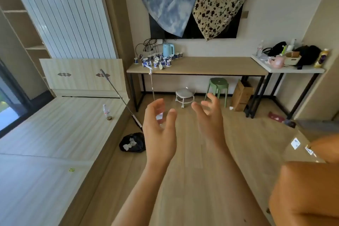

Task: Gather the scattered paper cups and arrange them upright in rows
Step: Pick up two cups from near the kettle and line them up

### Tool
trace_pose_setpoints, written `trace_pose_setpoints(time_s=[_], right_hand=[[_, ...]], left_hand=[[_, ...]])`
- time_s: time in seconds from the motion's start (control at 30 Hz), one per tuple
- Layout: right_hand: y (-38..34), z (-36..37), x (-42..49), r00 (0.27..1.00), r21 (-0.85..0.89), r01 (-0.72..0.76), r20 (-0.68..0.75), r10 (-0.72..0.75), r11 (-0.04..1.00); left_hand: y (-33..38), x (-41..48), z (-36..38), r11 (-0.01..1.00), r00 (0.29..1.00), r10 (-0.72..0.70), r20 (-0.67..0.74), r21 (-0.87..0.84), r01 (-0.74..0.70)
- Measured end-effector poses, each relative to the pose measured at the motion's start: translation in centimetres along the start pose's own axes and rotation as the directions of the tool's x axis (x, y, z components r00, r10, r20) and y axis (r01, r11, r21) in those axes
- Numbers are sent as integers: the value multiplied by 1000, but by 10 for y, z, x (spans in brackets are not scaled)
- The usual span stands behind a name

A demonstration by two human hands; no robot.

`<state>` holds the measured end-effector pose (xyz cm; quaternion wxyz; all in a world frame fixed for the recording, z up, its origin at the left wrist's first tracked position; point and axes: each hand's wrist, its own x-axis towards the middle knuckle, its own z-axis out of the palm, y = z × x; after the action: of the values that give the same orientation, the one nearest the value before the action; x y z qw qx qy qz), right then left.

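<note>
While you stood back from the table, your left hand and right hand were raised and spread, fingers loosely bent, gripping nothing, probably readying to reach. The paper cups sat jumbled at its left end beside the kettle, some tipped over.

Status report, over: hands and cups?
Left hand and right hand open, empty, mid-air. Blue-and-white paper cups scattered on long wooden table, some tipped. Pale blue kettle among them.
</note>
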<state>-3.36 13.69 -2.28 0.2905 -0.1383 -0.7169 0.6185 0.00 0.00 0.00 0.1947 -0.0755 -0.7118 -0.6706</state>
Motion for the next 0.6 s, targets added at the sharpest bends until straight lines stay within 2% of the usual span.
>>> trace_pose_setpoints(time_s=[0.27, 0.6], right_hand=[[13, -10, 76, 996, -30, -31, 86, 34, 999], [45, 43, 174, 992, -60, -63, 108, 69, 996]], left_hand=[[-17, 47, 56, 998, 999, -45, -6, -40, 45], [-74, 161, 94, 995, 998, -70, 2, -72, 69]])
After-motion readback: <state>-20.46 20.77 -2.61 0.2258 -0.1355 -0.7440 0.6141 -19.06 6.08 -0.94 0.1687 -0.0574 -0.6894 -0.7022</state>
